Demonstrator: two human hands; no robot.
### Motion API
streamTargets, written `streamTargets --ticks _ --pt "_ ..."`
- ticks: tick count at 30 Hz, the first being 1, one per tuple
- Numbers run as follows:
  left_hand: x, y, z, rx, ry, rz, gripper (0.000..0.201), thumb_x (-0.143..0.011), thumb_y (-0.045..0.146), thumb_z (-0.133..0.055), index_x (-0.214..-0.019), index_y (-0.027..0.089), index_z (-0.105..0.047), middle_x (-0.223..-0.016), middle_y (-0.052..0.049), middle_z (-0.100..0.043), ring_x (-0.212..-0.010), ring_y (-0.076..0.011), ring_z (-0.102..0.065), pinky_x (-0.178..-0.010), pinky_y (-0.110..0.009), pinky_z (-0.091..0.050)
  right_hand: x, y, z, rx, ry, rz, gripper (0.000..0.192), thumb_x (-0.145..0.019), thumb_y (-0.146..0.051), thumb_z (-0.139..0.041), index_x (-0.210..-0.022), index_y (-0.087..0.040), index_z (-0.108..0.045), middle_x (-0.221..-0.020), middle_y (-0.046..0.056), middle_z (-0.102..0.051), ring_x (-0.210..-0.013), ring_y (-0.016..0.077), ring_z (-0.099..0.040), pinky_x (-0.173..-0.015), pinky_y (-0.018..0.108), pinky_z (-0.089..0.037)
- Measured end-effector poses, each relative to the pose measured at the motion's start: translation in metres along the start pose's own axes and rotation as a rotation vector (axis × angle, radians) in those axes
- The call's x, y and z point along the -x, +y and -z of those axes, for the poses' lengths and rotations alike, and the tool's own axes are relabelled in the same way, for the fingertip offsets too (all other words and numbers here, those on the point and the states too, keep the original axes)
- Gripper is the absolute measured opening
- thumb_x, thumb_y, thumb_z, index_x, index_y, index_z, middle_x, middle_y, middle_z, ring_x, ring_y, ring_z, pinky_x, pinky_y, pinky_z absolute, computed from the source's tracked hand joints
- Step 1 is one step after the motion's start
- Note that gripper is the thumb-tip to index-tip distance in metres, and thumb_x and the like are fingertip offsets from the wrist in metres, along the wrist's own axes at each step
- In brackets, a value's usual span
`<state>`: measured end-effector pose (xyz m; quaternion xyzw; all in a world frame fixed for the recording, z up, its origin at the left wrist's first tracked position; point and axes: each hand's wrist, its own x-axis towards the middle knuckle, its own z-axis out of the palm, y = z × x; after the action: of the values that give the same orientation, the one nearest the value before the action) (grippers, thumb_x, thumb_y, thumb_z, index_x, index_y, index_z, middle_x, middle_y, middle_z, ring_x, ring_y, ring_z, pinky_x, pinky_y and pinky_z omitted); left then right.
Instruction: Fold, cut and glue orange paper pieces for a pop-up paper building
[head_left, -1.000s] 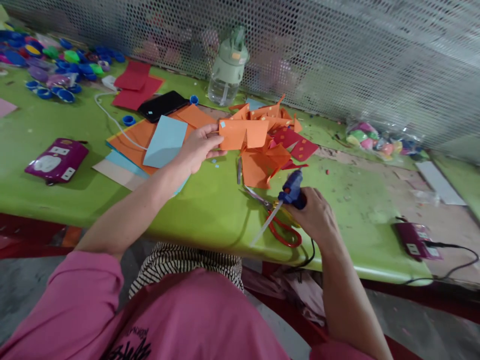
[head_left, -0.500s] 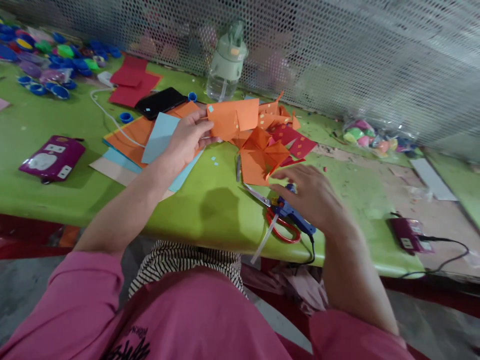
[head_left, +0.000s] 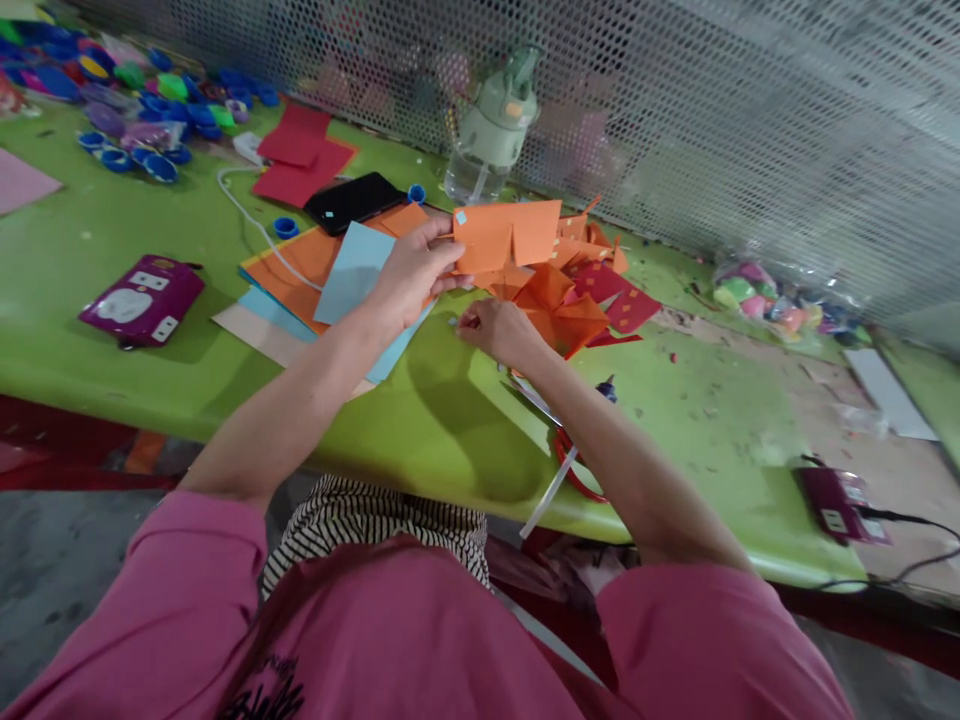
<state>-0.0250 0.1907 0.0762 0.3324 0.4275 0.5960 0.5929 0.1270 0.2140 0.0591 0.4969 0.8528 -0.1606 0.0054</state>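
My left hand (head_left: 424, 262) pinches the left end of a folded orange paper (head_left: 495, 235), held up above the table. That paper has a slit from its lower edge and a small light blue square (head_left: 461, 217) at its upper left corner. Just below it, my right hand (head_left: 495, 328) is closed, thumb and fingertips together at the tabletop. A tiny pale bit (head_left: 452, 321) shows by those fingertips; what they hold is too small to make out. Behind the right hand lie folded orange papers (head_left: 562, 305). Red-handled scissors (head_left: 574, 465) lie partly under my right forearm.
Light blue sheets (head_left: 352, 265) and a black phone (head_left: 356, 203) lie left of my hands. A water bottle (head_left: 491, 130) stands against the mesh panel (head_left: 675, 130). A glue gun (head_left: 607, 390) is mostly hidden by my forearm. Purple cases (head_left: 142, 300) lie leftward and rightward.
My right hand has moved left from above the glue gun to the tabletop below the orange paper, and its fingers have closed. My left hand keeps its hold; the view has shifted slightly.
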Motion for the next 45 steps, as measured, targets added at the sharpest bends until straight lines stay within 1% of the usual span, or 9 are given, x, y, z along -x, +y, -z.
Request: streamTargets --ticks 5,10,16,21,24,30,34,40,45 --pt "0.001 -0.002 -0.001 -0.004 0.002 -0.001 0.030 -0.088 0.005 -0.052 -0.113 0.017 -0.063 -0.102 -0.005 -0.075 -0.098 -0.0152 -0.071 -0.090 -0.026 -0.057 -0.006 -0.001 -0.002 -0.006 -0.031 -0.018 0.009 -0.077 -0.020 -0.061 -0.070 -0.018 -0.067 -0.069 0.006 -0.069 -0.065 0.0181 -0.060 -0.061 0.028 -0.040" --pt "-0.002 -0.003 -0.001 -0.015 -0.003 0.002 0.034 -0.088 0.003 -0.051 -0.117 0.017 -0.062 -0.097 -0.003 -0.075 -0.090 -0.0123 -0.072 -0.086 -0.024 -0.058 0.013 0.000 0.009 -0.063 0.020 0.015 0.011 -0.079 -0.019 -0.058 -0.083 -0.017 -0.068 -0.081 0.006 -0.071 -0.071 0.0162 -0.061 -0.065 0.027 -0.042" --pt "-0.002 -0.009 -0.002 0.017 -0.033 0.010 0.023 -0.087 0.005 -0.056 -0.105 0.016 -0.064 -0.099 -0.004 -0.075 -0.083 -0.0113 -0.072 -0.083 -0.025 -0.059 0.035 0.012 0.043 -0.440 0.261 0.124 0.007 -0.079 -0.026 -0.065 -0.080 -0.019 -0.061 -0.074 0.000 -0.064 -0.065 0.0123 -0.055 -0.064 0.027 -0.044" --pt "0.002 -0.012 -0.005 -0.013 -0.056 0.011 0.019 -0.087 0.005 -0.056 -0.102 0.015 -0.063 -0.093 -0.003 -0.074 -0.078 -0.0117 -0.071 -0.076 -0.026 -0.060 0.027 0.010 0.047 -0.649 0.430 0.184 0.018 -0.079 -0.028 -0.072 -0.084 -0.022 -0.056 -0.079 -0.002 -0.062 -0.070 0.0118 -0.057 -0.071 0.030 -0.050" --pt "0.004 -0.014 -0.007 -0.030 -0.074 0.007 0.020 -0.087 0.006 -0.057 -0.102 0.016 -0.063 -0.084 0.000 -0.072 -0.075 -0.0107 -0.070 -0.077 -0.026 -0.059 0.022 0.007 0.042 -0.646 0.484 0.196 0.018 -0.081 -0.025 -0.071 -0.085 -0.024 -0.054 -0.081 -0.003 -0.062 -0.075 0.0125 -0.060 -0.076 0.031 -0.053" --pt "0.004 -0.013 -0.007 -0.014 -0.074 0.004 0.019 -0.088 0.005 -0.057 -0.101 0.016 -0.064 -0.072 0.003 -0.067 -0.070 -0.0095 -0.068 -0.072 -0.023 -0.058 0.020 0.005 0.041 -0.573 0.532 0.216 0.018 -0.082 -0.016 -0.067 -0.084 -0.024 -0.051 -0.081 -0.002 -0.063 -0.075 0.0133 -0.063 -0.077 0.033 -0.055" --pt "0.004 -0.014 -0.006 -0.005 -0.092 0.002 0.019 -0.088 0.005 -0.056 -0.100 0.016 -0.065 -0.077 0.001 -0.069 -0.073 -0.0110 -0.069 -0.073 -0.025 -0.059 0.018 0.006 0.040 -0.549 0.623 0.207 0.022 -0.080 -0.019 -0.069 -0.083 -0.025 -0.048 -0.081 -0.003 -0.063 -0.075 0.0150 -0.064 -0.074 0.036 -0.056" --pt "0.006 -0.016 -0.009 -0.031 -0.085 0.002 0.017 -0.087 0.007 -0.059 -0.100 0.017 -0.064 -0.082 0.000 -0.070 -0.079 -0.0115 -0.070 -0.080 -0.027 -0.059 0.017 0.004 0.036 -0.563 0.599 0.141 0.020 -0.085 -0.019 -0.066 -0.086 -0.025 -0.047 -0.086 0.002 -0.066 -0.079 0.0154 -0.065 -0.075 0.032 -0.054" --pt "0.008 -0.014 -0.012 -0.029 -0.076 0.028 0.019 -0.088 0.004 -0.054 -0.100 0.016 -0.064 -0.089 -0.002 -0.072 -0.082 -0.0118 -0.071 -0.081 -0.027 -0.059 0.017 0.002 0.032 -0.558 0.640 0.170 0.015 -0.087 -0.026 -0.067 -0.091 -0.025 -0.052 -0.085 0.001 -0.067 -0.080 0.0160 -0.066 -0.074 0.032 -0.054"
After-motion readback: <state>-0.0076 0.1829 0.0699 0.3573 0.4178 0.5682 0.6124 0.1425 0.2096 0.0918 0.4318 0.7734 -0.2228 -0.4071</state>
